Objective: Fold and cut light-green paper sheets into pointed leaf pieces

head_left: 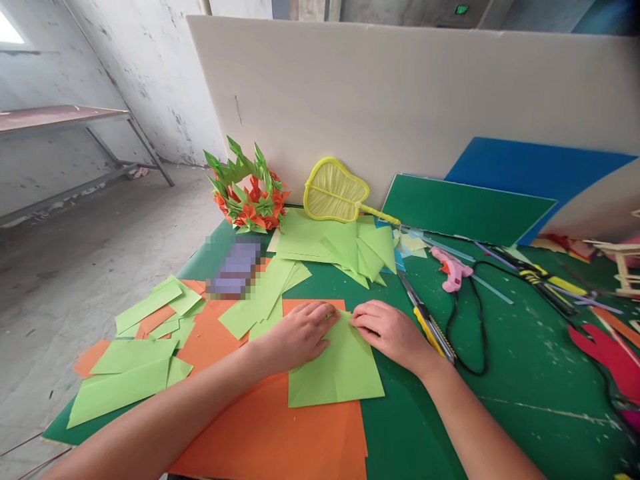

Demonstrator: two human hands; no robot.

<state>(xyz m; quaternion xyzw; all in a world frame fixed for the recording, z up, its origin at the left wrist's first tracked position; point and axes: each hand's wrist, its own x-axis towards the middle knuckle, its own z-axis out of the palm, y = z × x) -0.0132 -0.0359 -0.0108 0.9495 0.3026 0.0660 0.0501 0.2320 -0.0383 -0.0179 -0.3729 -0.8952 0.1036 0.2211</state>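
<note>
A light green square of paper (340, 373) lies over large orange sheets (280, 433) in front of me, with faint creases in it. My left hand (303, 333) rests on its upper left part, fingers stretched over the paper and thumb apart. At the upper right edge, my right hand (393, 331) pinches the same square between thumb and fingers. To the left are cut green pieces (133, 387) and orange scraps. Behind my hands lie more green sheets (310, 240), some folded into pointed shapes (375, 250).
A green-and-orange folded-paper ring (250, 200) and a yellow fan (335, 190) stand at the back. Right of my right hand lie a yellow utility knife (427, 320) and a pink glue gun (451, 268) with a black cord. A pale board (350, 93) rises behind the green table (510, 347).
</note>
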